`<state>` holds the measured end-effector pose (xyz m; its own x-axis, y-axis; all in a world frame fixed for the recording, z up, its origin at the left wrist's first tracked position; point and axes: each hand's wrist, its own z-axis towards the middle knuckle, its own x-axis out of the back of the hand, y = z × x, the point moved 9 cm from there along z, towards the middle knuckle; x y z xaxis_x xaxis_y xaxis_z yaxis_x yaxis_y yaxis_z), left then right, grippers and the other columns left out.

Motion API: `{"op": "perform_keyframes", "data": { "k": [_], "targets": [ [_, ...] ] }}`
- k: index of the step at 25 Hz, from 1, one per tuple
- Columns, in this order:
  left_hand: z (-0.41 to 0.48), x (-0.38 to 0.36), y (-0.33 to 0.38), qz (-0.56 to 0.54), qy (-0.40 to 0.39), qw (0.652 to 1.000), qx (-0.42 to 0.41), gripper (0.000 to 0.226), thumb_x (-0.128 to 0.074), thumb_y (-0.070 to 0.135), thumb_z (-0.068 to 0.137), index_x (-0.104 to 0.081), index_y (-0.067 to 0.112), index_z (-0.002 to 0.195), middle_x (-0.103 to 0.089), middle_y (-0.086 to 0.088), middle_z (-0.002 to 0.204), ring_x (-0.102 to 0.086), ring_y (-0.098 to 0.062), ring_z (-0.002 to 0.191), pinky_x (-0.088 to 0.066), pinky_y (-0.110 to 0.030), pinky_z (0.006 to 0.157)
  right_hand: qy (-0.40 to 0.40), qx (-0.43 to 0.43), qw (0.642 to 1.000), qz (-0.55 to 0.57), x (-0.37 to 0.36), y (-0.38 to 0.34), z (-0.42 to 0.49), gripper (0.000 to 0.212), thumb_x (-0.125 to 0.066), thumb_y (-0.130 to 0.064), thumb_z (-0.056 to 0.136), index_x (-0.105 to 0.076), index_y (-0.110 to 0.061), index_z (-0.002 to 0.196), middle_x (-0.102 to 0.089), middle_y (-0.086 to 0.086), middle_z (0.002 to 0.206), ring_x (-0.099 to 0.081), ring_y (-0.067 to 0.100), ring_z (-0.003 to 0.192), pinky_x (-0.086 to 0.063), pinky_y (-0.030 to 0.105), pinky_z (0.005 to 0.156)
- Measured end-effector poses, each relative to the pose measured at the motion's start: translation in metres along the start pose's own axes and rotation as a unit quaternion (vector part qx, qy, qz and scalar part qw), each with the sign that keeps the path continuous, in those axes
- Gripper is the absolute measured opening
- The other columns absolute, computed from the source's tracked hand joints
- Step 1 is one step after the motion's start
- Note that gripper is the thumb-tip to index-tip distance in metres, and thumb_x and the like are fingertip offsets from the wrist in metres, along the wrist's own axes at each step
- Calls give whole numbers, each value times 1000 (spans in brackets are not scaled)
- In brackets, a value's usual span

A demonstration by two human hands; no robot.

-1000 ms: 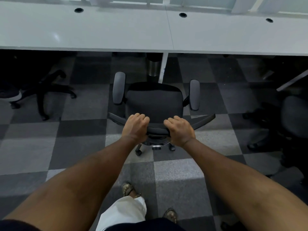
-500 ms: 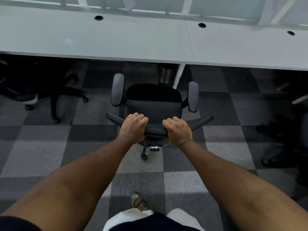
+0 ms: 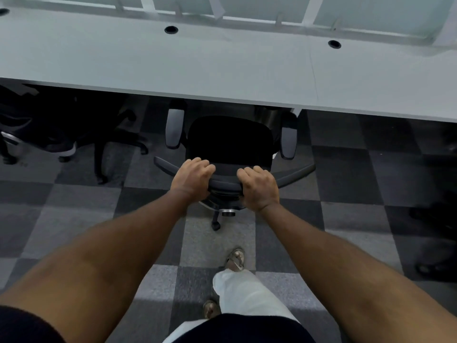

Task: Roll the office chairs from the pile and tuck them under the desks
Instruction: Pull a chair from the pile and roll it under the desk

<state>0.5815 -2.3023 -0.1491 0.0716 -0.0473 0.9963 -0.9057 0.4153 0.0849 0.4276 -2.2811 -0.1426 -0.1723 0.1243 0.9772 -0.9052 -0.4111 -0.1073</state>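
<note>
The chair (image 3: 230, 142) is held by its backrest top, the left hand (image 3: 191, 178) and right hand (image 3: 259, 188) both curled round it. Its seat is set at the near edge of the desk (image 3: 222, 70). Tucking is judged under way; a straight push farther under is called for.

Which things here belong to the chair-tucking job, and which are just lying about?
Job: black padded office chair with grey armrests; long white desk; left hand; right hand.
Lying about: second black chair at left; frosted glass partition; grey chequered carpet.
</note>
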Motion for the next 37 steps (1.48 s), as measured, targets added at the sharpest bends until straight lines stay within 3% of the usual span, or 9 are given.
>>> {"op": "perform_keyframes", "data": {
  "k": [3,9,18,23,26,32,37],
  "targets": [
    [30,4,-40,15,-1,1000,11,31,-78,11,72,-49,20,78,-48,0,77,-52,-27,76,-40,-39,67,6,-2,1000,28,-8,-6,47,29,-75,-10,68,-56,-15,90,-55,3,77,-51,28,71,-37,35,58],
    [80,13,-94,33,-11,998,51,38,-84,16,65,-49,22,79,-52,0,80,-53,-26,79,-37,-37,69,-6,3,1000,22,-21,-4,122,31,-75,-9,68,-56,-17,91,-55,1,78,-52,26,74,-40,36,61],
    [153,18,-156,61,-7,996,65,31,-76,15,73,-49,24,84,-48,1,82,-52,-26,83,-32,-35,72,-21,-2,1000,-9,-34,11,213,33,-73,-8,65,-55,-18,91,-55,0,78,-51,25,76,-31,33,63],
    [178,13,-138,29,-31,998,38,22,-70,16,77,-54,22,91,-55,-2,90,-54,-28,89,-41,-40,73,-44,16,998,-40,-43,47,229,37,-77,-15,64,-54,-19,94,-53,-1,79,-48,24,75,-28,34,63],
    [195,14,-135,0,-45,998,48,25,-68,16,81,-48,24,93,-55,-1,96,-54,-27,96,-43,-39,77,-58,4,996,-68,-43,64,246,42,-81,-19,63,-51,-21,92,-51,-2,77,-45,23,73,-26,35,63],
    [220,10,-123,-20,-41,998,48,22,-69,20,86,-52,24,100,-50,2,94,-53,-24,95,-49,-38,77,-51,-99,991,-75,-42,99,255,43,-83,-24,67,-48,-25,91,-47,-6,79,-44,20,74,-33,36,70],
    [226,4,-116,-15,-38,998,44,33,-76,36,83,-51,24,102,-49,3,95,-52,-23,93,-44,-36,74,-52,-160,983,-77,-45,110,249,50,-86,-21,65,-48,-27,97,-48,-6,85,-47,19,81,-42,38,81]
  ]
}}
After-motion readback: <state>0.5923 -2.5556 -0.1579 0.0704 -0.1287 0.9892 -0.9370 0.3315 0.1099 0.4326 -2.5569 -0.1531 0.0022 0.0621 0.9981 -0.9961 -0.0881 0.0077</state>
